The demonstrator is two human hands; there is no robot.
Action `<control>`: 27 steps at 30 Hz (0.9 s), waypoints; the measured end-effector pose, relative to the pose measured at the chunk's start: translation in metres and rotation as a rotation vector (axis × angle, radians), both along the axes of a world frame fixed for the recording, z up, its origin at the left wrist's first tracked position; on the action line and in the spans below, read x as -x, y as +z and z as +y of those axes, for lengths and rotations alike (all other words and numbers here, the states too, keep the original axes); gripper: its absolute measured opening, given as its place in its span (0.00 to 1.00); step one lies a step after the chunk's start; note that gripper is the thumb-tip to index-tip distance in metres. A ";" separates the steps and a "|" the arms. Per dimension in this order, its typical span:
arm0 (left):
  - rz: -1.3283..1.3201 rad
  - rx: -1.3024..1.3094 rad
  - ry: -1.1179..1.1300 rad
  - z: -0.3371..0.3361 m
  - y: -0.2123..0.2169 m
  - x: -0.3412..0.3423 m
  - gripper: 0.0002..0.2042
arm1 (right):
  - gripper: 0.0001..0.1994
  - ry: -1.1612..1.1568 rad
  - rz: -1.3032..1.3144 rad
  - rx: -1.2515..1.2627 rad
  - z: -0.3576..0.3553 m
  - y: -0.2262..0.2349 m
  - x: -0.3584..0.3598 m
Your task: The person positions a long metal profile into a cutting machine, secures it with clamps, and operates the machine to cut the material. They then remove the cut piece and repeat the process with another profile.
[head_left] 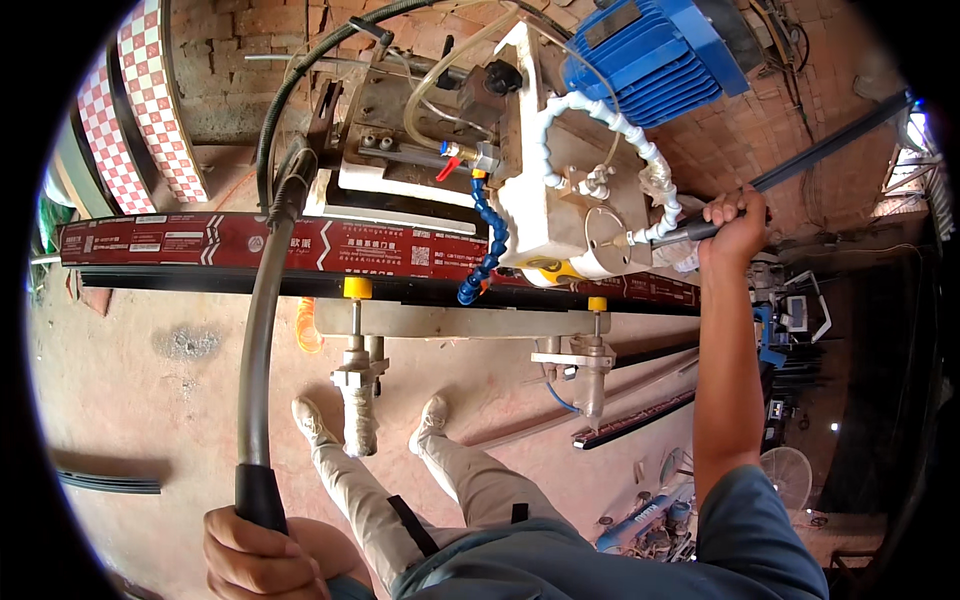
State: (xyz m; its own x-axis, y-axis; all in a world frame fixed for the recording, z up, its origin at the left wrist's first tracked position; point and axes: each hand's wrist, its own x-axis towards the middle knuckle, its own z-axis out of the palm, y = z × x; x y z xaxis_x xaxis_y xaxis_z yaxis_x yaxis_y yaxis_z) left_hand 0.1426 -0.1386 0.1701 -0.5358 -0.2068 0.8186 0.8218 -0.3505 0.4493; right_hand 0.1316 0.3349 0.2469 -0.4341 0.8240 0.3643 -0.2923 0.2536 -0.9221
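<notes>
My left hand (262, 555) is closed around the black grip of a long curved metal lever (258, 370), which rises to a pivot on the left of a machine. My right arm reaches out to the right, and my right hand (735, 222) is wrapped round a dark handle (688, 233) at the right side of the white machine head (545, 225). Below the head lies a long profile (375, 243) with printed red film on its face. Two clamps with yellow caps (357, 289) stand in front of it. A blue segmented coolant hose (487, 235) points down at the profile.
A finned blue motor (665, 65) sits behind the head, beside a white segmented hose (655, 160). Red-and-white checked panels (160, 95) lean at the far left. More dark profiles (640, 400) lie on the floor at right, near a fan (787, 478). My feet stand before the machine.
</notes>
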 end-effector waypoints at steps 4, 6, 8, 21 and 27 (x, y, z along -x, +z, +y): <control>0.039 0.033 -0.042 -0.003 -0.001 0.004 0.14 | 0.14 -0.008 0.016 0.007 0.000 0.002 0.000; 0.057 0.044 -0.056 -0.005 -0.002 0.005 0.14 | 0.14 -0.009 0.016 0.000 -0.001 0.002 0.001; 0.075 0.066 -0.085 -0.008 -0.004 0.006 0.14 | 0.13 -0.013 0.017 0.000 -0.003 0.002 0.001; 0.185 0.243 -0.080 -0.028 -0.010 0.013 0.20 | 0.12 0.012 0.026 0.022 -0.002 0.004 -0.001; 0.029 0.210 -0.004 -0.023 -0.009 -0.001 0.19 | 0.09 0.041 0.045 -0.015 -0.004 0.003 0.001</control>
